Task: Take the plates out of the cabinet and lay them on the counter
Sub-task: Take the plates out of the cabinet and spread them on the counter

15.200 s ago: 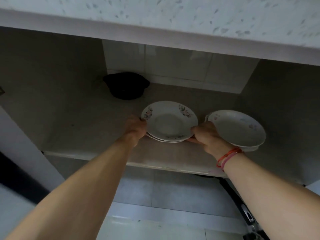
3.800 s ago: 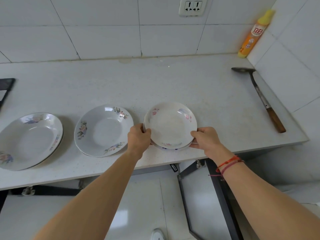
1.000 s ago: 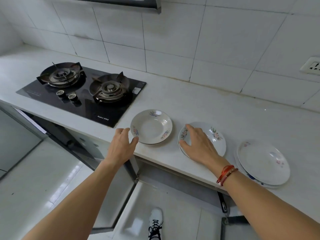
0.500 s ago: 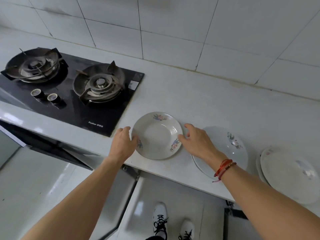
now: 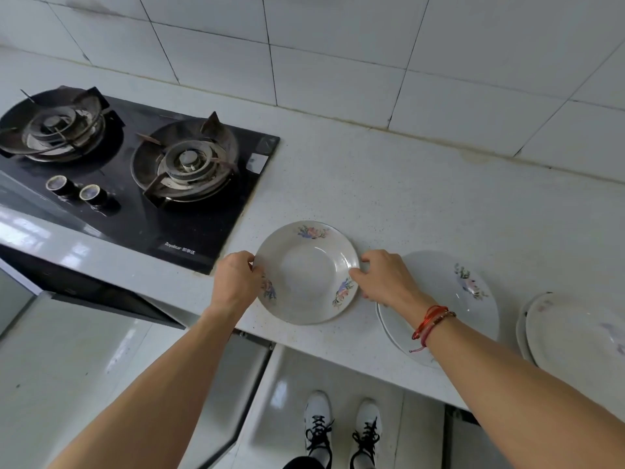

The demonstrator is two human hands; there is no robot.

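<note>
Head view: both hands (left [image 5: 234, 282], right [image 5: 385, 279]) grip plate [image 5: 306, 272].

A floral plate [image 5: 306, 272] lies on the white counter [image 5: 422, 204] just beside the black gas hob [image 5: 135, 170], the left hand [image 5: 235, 282] and right hand [image 5: 385, 279] touching its opposite rims; a second plate [image 5: 449, 299] and stacked plates [image 5: 575, 330] sit further right

Both arms outstretched — left grip [image 5: 236, 282], right grip [image 5: 385, 282] curled.

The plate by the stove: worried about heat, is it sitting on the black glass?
No, the plate rests on the white counter beside the stove.
</note>
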